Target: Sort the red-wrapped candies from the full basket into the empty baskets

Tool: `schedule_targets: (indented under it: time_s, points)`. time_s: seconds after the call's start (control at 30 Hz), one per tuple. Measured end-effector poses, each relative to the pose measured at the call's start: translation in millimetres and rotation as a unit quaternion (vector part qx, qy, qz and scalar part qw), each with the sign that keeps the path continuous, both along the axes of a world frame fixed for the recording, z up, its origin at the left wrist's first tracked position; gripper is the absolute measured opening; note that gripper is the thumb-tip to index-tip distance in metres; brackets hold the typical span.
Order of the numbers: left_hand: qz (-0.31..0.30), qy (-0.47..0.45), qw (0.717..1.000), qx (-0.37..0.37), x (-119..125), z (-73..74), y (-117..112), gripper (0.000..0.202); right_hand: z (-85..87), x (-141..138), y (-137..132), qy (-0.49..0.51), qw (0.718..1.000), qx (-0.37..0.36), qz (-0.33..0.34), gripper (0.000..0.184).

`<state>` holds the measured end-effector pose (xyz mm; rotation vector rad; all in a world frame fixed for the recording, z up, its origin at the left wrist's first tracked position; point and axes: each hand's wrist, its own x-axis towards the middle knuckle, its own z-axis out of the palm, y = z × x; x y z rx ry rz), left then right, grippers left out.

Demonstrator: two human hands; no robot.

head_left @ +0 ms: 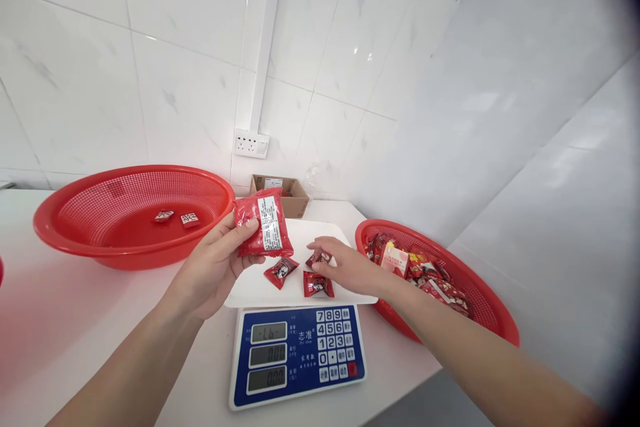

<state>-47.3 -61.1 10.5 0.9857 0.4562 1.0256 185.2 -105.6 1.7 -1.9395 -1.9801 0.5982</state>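
My left hand (213, 267) is closed on a red packet with a white label (264, 221), held just above the white pan (250, 290) of a blue-faced scale (297, 355). My right hand (345, 265) reaches over the pan, its fingertips pinching a small red candy (319, 257). Two more wrapped red candies (281, 271) (317, 285) lie loose on the pan.
A large red basket (133, 213) at the left holds two small candies. A second red basket (480, 307) at the right is filled with several red sweets. A small cardboard box (287, 192) stands by the tiled wall under a socket (251, 144). The counter's front edge is near.
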Motion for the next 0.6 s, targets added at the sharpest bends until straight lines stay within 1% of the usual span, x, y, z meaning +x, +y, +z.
schedule_targets:
  time_s: [0.1, 0.13, 0.2, 0.33, 0.4, 0.47, 0.53, 0.6]
  points:
    - [0.003, 0.000, 1.000, 0.003, 0, 0.3, 1, 0.016, -3.5, -5, -15, -0.026, 0.996, -0.063, 0.057, 0.054]
    - [0.002, 0.000, 1.000, 0.005, 0, 0.0, 1, 0.016, -6.4, -6, -17, -0.033, 0.994, -0.079, 0.068, 0.056]
    - [-0.004, 0.002, 1.000, 0.007, 1, -0.8, 1, 0.018, -13.9, -7, -16, -0.048, 0.992, -0.087, 0.077, 0.056]
    - [-0.009, 0.005, 1.000, 0.003, 1, -1.9, -1, 0.018, -27.1, -8, -1, -0.072, 0.994, -0.059, 0.062, 0.055]
    - [-0.006, 0.004, 1.000, 0.002, 1, -1.6, -2, 0.017, -27.9, -12, 4, -0.079, 0.995, -0.046, 0.045, 0.058]
    - [-0.004, 0.001, 1.000, 0.004, 0, -0.9, -2, 0.017, -24.3, -20, 3, -0.083, 0.995, -0.022, 0.048, 0.061]
    - [-0.001, 0.001, 1.000, 0.005, -1, -0.4, -2, 0.016, -18.5, -32, -3, -0.089, 0.992, 0.001, 0.094, 0.060]
    - [0.000, 0.001, 1.000, 0.005, -1, -0.4, -2, 0.014, -13.3, -43, -8, -0.098, 0.982, -0.001, 0.159, 0.057]
